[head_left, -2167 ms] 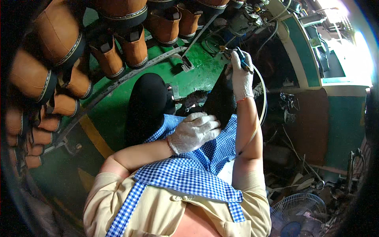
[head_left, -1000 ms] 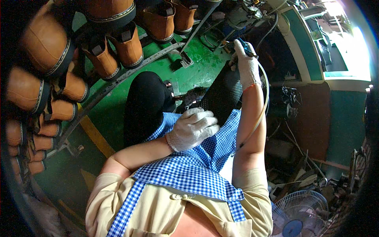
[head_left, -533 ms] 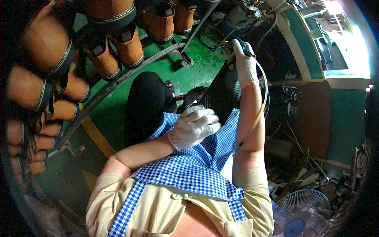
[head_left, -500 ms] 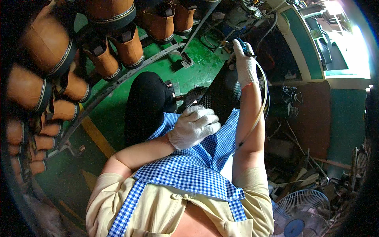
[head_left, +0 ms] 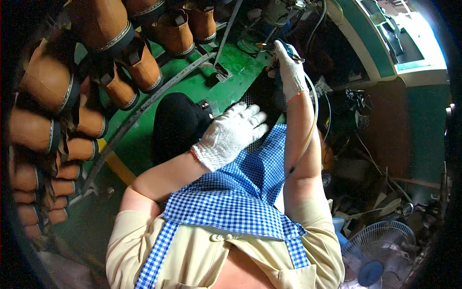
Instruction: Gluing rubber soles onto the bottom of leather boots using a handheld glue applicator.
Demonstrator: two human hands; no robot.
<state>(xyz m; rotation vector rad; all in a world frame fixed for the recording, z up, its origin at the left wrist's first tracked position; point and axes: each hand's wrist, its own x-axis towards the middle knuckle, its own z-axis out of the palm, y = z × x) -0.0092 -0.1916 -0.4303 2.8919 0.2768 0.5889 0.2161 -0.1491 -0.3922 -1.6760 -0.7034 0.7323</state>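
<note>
My right hand (head_left: 291,72), in a white knit glove, is stretched far forward at the upper right. It is closed around a small blue-and-metal hand tool (head_left: 288,48) with a brass-coloured tip; its exact kind does not show. A pale flexible hose (head_left: 314,101) runs back from there along my right forearm. Lower and to the left, my left hand (head_left: 233,132), gloved alike, is held palm down above my lap with its fingers apart. Nothing shows in it. Beneath it lie my blue checked apron (head_left: 260,164) and a dark, mesh-like surface partly hidden by the fingers.
Several tan leather boots (head_left: 144,67) with dark soles stand in rows on a metal rack (head_left: 159,94) at the left. A floor fan (head_left: 380,255) stands at the lower right. Cables and scrap crowd the right side beside a green-and-brown panel (head_left: 385,135).
My left hand has opened from a loose curl and moved slightly forward and left. My right hand, still around the tool, sits slightly farther left and forward. The view has shifted a little.
</note>
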